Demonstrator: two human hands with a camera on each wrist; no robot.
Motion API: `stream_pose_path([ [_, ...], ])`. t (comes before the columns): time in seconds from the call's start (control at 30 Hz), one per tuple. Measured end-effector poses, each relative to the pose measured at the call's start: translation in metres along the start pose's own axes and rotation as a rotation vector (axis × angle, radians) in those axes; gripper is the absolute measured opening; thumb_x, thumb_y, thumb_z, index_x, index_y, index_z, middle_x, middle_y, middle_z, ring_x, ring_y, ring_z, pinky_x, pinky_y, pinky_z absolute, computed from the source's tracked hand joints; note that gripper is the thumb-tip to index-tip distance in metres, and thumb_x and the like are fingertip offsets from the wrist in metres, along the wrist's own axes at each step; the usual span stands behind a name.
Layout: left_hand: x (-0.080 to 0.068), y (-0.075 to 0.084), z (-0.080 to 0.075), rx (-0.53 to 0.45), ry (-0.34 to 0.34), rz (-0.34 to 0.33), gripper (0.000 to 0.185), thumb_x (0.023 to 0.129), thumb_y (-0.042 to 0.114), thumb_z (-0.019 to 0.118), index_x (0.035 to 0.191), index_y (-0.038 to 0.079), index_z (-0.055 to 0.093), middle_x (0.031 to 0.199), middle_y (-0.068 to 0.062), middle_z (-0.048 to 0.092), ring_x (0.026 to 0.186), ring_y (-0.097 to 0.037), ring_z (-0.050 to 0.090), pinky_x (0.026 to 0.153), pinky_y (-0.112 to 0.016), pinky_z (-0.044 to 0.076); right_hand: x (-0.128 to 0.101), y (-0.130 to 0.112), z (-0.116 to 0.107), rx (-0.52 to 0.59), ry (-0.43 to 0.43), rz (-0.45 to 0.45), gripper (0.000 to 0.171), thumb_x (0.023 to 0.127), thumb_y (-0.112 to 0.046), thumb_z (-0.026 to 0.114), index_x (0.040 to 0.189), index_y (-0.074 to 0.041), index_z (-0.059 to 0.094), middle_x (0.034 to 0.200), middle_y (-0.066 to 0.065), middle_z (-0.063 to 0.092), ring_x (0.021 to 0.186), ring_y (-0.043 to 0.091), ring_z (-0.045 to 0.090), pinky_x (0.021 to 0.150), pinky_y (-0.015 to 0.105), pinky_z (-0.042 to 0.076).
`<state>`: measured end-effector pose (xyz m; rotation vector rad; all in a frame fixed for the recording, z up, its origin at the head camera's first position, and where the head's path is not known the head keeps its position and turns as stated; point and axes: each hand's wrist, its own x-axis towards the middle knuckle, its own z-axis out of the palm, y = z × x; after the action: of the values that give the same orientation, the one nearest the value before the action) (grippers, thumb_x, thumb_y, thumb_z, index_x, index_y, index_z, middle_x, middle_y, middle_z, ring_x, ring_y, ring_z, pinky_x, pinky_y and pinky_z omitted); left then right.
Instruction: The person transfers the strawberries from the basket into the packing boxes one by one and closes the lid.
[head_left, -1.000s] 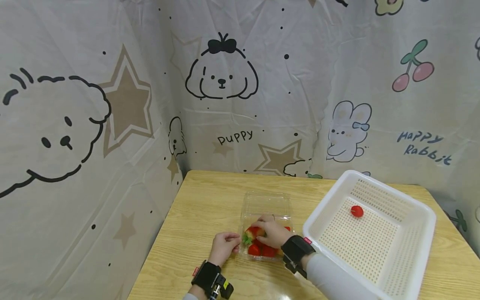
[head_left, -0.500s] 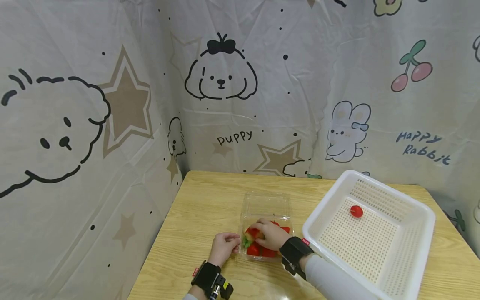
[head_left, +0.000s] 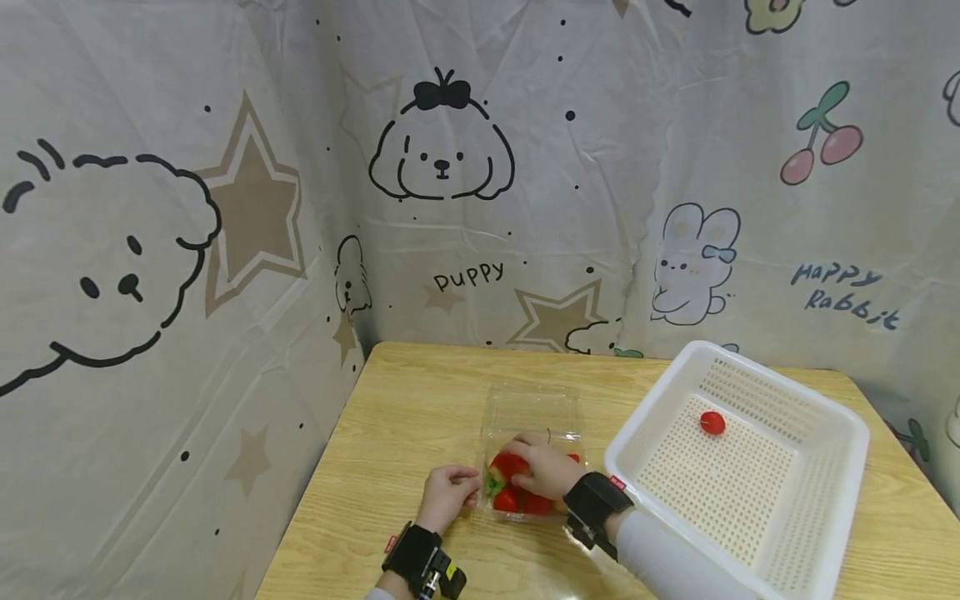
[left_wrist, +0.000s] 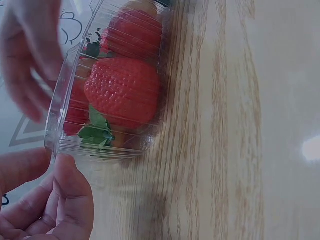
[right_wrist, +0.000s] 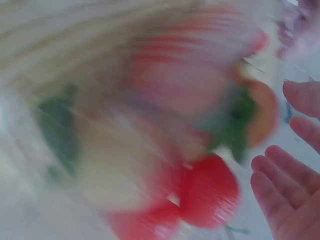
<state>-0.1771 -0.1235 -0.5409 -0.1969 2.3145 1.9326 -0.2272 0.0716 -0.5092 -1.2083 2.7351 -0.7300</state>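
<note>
Leftmost, left hand (head_left: 447,493) with fingers curled, pinching the near-left corner of the clear plastic box (head_left: 532,417) on the wooden table (head_left: 405,417). Right hand (head_left: 546,467) reaches into the box over the strawberries (head_left: 508,498); its grip cannot be told. Further right, white basket (head_left: 825,467) holding one small red fruit (head_left: 712,422).

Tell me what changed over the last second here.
Very little. The right hand shifted slightly among the strawberries in the clear box; no grasp is visible. The left hand stayed at the box's corner, and the red fruit stayed in the white basket.
</note>
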Motion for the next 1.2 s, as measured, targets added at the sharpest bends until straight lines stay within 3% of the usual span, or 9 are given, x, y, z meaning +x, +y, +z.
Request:
stream_pose_path([
  [0.17,-0.001,0.000,0.000,0.000,0.006,0.003,0.021,0.083,0.002,0.062,0.097,-0.014,0.062,0.074,-0.011,0.063,0.058,-0.012,0.059,0.057,-0.033,0.055,0.001,-0.005,-0.043,0.013,0.098,-0.005,0.047,0.084,-0.012,0.066,0.127,-0.004,0.048,0.126,0.020,0.045,0.108,0.033,0.051,0.084,0.043,0.049],
  [0.3,-0.001,0.001,0.000,-0.005,0.011,0.011,0.021,0.083,0.002,0.063,0.096,-0.014,0.062,0.074,-0.012,0.063,0.057,-0.013,0.059,0.058,-0.037,0.056,0.000,0.002,-0.084,-0.051,0.290,-0.023,0.055,0.082,-0.010,0.068,0.131,-0.004,0.044,0.131,0.022,0.040,0.117,0.037,0.045,0.089,0.047,0.046],
  [0.47,-0.001,0.000,0.000,-0.011,0.009,0.018,0.021,0.083,0.001,0.063,0.096,-0.015,0.061,0.073,-0.012,0.063,0.057,-0.012,0.058,0.056,-0.034,0.055,-0.010,0.023,-0.125,-0.143,0.595,-0.014,0.066,0.076,-0.006,0.072,0.134,-0.006,0.040,0.134,0.020,0.038,0.121,0.036,0.039,0.095,0.049,0.040],
  [0.63,0.000,-0.001,0.000,-0.008,0.010,0.018,0.020,0.083,0.001,0.063,0.095,-0.015,0.062,0.072,-0.011,0.062,0.056,-0.011,0.058,0.055,-0.032,0.055,-0.030,0.051,-0.149,-0.188,0.765,0.103,0.071,0.074,-0.004,0.073,0.135,-0.005,0.037,0.133,0.023,0.036,0.120,0.041,0.038,0.097,0.054,0.034],
  [0.9,-0.002,0.000,-0.001,-0.004,0.009,0.033,0.020,0.082,0.001,0.063,0.095,-0.015,0.062,0.074,-0.014,0.063,0.057,-0.014,0.060,0.056,-0.034,0.055,-0.069,0.104,-0.152,-0.126,0.786,0.370,0.068,0.075,-0.005,0.070,0.134,0.000,0.036,0.132,0.027,0.034,0.120,0.046,0.032,0.098,0.058,0.028],
  [1.2,0.000,0.000,0.000,0.005,0.004,0.026,0.019,0.082,0.001,0.062,0.094,-0.014,0.062,0.071,-0.008,0.061,0.057,-0.012,0.059,0.054,-0.029,0.054,-0.113,0.155,-0.125,-0.044,0.657,0.626,0.073,0.078,-0.010,0.066,0.137,0.004,0.026,0.131,0.036,0.027,0.120,0.052,0.027,0.098,0.063,0.025],
])
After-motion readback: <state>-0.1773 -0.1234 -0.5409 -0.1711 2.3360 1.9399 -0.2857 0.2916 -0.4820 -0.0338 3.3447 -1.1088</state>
